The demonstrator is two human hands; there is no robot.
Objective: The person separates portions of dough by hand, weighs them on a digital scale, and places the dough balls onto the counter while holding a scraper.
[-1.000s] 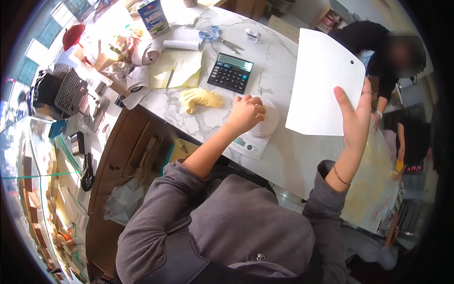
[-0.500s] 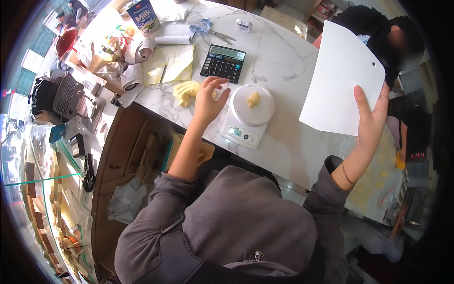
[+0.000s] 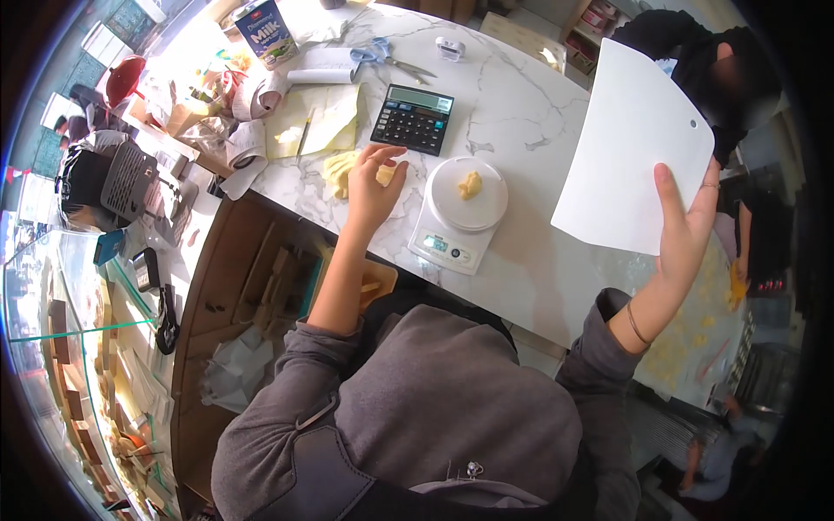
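My right hand point(image 3: 686, 227) grips a white plastic dough scraper point(image 3: 625, 148), a flat sheet with a small hole near one corner, held up over the right of the table. My left hand point(image 3: 372, 193) hovers at the near side of a pale yellow dough lump point(image 3: 339, 172), partly hiding it. Its fingers are curled and the thumb stands apart, with nothing visible between them. To its right is a white kitchen scale point(image 3: 450, 247) with a lit display. A small piece of dough point(image 3: 470, 185) rests on the scale's round plate.
A black calculator point(image 3: 412, 119) lies behind the scale. Blue-handled scissors point(image 3: 389, 57), a pen point(image 3: 305, 135) on yellowish paper point(image 3: 334, 122), and a milk carton point(image 3: 265, 35) are farther back. At right, a person point(image 3: 734, 78) in dark clothes stands near another work surface.
My left hand has shifted slightly left and down, nearer the dough lump. The scraper stays raised in my right hand, and the dough piece remains on the scale.
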